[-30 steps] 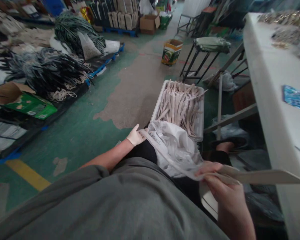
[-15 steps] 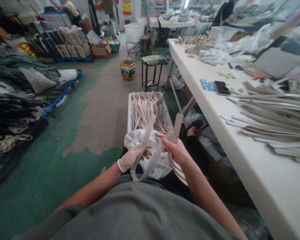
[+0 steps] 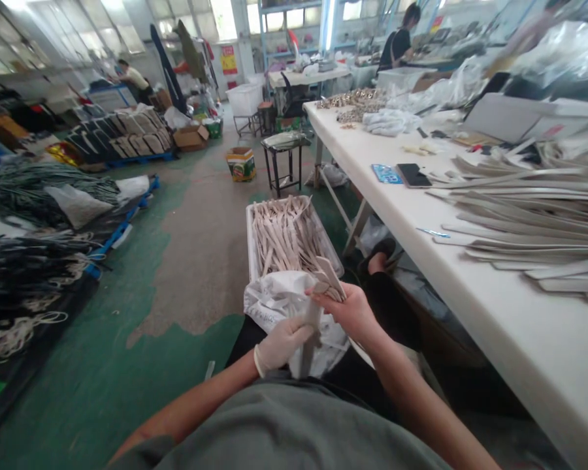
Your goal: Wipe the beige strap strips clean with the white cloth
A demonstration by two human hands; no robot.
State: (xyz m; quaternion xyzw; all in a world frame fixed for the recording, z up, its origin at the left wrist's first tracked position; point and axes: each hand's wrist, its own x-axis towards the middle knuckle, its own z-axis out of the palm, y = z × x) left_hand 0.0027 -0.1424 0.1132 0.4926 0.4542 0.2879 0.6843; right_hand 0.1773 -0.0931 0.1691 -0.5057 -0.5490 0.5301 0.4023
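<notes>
My left hand [image 3: 283, 344], in a pale glove, is closed on a light strap [image 3: 306, 349] that hangs over my lap. Bare and a little higher to the right, my right hand [image 3: 350, 310] grips several beige straps [image 3: 329, 277], their rounded ends sticking out past its fingers. A crumpled white bag [image 3: 269, 300] lies on my lap under both hands. Just beyond it, a white crate [image 3: 249, 238] holds many beige straps [image 3: 284, 235].
The long white table [image 3: 421, 261] on my right bears grey straps [image 3: 524, 228], a phone [image 3: 413, 175] and a blue packet [image 3: 386, 173]. Ahead are a stool [image 3: 281, 160] and a carton [image 3: 241, 164]. A pallet [image 3: 122, 225] is on the left. People are farther back.
The view has tilted up. My left hand has moved down, and the strap it held upright now hangs low. The straps in my right hand have tilted to the left.
</notes>
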